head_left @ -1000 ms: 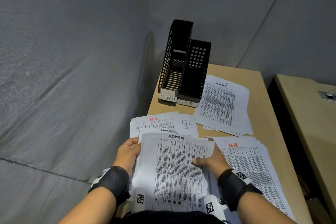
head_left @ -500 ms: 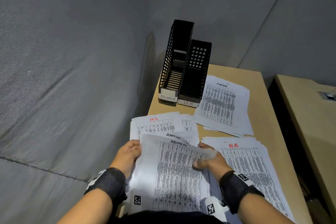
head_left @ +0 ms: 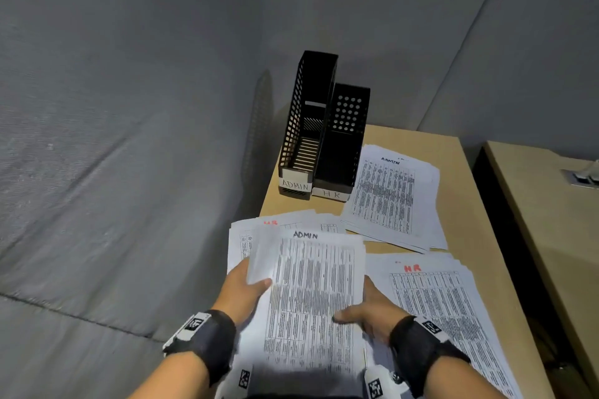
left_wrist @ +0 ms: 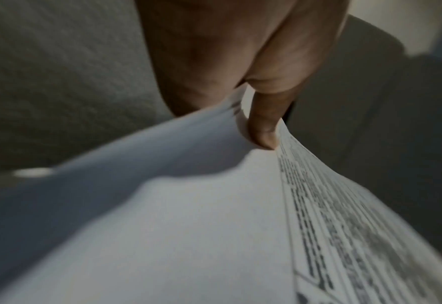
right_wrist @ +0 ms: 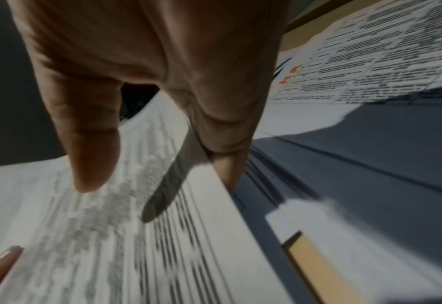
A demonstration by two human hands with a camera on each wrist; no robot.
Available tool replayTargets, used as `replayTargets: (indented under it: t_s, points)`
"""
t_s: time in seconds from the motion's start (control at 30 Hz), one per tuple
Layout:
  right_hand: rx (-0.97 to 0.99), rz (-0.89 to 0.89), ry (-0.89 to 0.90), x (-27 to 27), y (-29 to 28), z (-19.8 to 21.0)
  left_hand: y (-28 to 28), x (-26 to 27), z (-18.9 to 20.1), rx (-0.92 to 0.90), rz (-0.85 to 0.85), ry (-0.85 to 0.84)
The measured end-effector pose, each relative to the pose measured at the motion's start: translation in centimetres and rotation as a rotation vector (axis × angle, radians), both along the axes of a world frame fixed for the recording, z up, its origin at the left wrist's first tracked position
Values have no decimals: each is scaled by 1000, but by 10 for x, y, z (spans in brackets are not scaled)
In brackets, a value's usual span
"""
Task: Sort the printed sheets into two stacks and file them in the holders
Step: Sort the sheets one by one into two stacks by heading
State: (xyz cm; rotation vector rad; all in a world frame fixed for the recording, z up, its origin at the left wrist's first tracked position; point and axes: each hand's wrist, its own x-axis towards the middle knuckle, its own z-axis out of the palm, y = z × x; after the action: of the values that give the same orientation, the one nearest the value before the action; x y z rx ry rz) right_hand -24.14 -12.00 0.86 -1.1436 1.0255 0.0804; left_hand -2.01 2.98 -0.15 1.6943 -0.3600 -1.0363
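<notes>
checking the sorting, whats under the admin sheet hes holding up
Under the ADMIN sheet, held by the left hand and right hand, more printed sheets lie, one marked HR in red. Their lower parts are covered.

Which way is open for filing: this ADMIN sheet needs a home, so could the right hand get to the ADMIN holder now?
Probably yes, once freed. The right hand grips the ADMIN sheet together with the left hand. The ADMIN holder stands open-topped ahead-left, with nothing upright between; only flat sheets lie on the table.
</notes>
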Motion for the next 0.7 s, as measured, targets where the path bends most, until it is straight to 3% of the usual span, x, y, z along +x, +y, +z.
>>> replayTargets:
  t_s: [0.13, 0.27, 0.37, 0.43, 0.5, 0.57, 0.7]
  points:
    - [35, 16, -41, -22, -6, 2, -25, 10, 14, -212, 165, 189]
    - [-63, -264, -47, -49, -19, 7, -56, 6, 37, -180, 145, 7]
    - [-102, -545, -55, -67, -41, 8, -57, 11, 22, 61, 183, -197]
    - [-163, -649, -53, -73, -57, 15, -45, 15, 5, 379, 75, -451]
    - [-233, -688, -30, -73, -76, 21, -30, 10, -5, 612, -76, -562]
    - [-300, -725, 4, -66, -100, 26, -19, 6, -13, 707, -171, -595]
    - [-290, -728, 119, -45, -157, 22, -14, 6, -20, 690, -116, -637]
